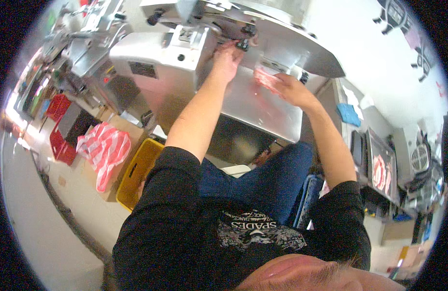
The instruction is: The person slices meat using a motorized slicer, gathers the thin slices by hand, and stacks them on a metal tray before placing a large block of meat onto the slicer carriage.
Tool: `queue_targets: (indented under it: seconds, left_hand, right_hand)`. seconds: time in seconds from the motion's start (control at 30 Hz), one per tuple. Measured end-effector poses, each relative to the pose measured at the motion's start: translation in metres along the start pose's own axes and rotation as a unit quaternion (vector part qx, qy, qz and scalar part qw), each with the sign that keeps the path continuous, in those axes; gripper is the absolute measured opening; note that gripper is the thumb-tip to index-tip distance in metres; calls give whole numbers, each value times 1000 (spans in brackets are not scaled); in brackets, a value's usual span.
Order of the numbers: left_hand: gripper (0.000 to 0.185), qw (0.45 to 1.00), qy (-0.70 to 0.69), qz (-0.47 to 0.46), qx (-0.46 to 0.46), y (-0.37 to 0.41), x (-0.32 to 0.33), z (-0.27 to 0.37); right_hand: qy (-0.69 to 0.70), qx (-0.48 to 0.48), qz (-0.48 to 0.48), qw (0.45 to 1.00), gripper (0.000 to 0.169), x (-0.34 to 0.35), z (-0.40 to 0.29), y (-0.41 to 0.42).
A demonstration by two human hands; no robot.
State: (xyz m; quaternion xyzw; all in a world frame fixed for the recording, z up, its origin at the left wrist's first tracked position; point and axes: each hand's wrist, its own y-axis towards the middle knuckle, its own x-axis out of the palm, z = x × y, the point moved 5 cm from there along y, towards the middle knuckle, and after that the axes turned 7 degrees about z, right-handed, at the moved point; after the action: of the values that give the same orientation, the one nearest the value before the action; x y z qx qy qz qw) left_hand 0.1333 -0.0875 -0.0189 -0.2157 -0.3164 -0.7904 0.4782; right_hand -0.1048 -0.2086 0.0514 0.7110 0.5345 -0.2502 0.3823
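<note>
My right hand (pixel 291 90) grips a pale pink piece of raw meat (pixel 266 80), possibly with bone. It is over the stainless steel table (pixel 267 109) of a meat-cutting machine, where wet reddish smears show. My left hand (pixel 229 60) reaches deeper in, beside a black fitting (pixel 242 44). Its fingertips are blurred and partly hidden, so whether it holds anything is unclear. A small pinkish bit (pixel 253 39) shows just past that fitting. To the left of my left arm is the machine's steel housing (pixel 165 83). A metal guide plate (pixel 274 64) stands beyond the meat.
At left are a yellow crate (pixel 136 174), a red-and-white striped plastic bag (pixel 107 149) on a cardboard box, and a red container (pixel 63 145). To the right, a metal tray (pixel 373 145) holds meat slices (pixel 380 172). A blue cloth (pixel 348 114) lies nearer the machine.
</note>
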Motion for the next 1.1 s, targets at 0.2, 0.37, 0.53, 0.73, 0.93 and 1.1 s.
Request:
queue_targets:
  seconds: [0.2,0.37,0.53,0.73,0.93,1.1]
  left_hand:
    - [23,947,-218,-131,-199,-13,53,-36]
    - [31,907,329,-261,17,27,5,-45]
    - [39,781,537,-263,180,44,-11,-39]
    - [46,975,114,-81,-170,45,-22,-49]
    - [47,981,45,-57,-182,63,-36,-46]
    - [41,979,-13,-108,-173,106,-47,-55]
  right_hand:
    - [66,170,30,983,40,-120,73,-158]
    - [45,259,51,963,43,-188,85,-340]
    - [80,494,76,863,39,-158,80,-507]
    - [182,526,18,831,35,-118,87,-624]
    - [251,521,183,795,33,-76,105,-664]
    - [220,491,77,840,34,-81,115,-635]
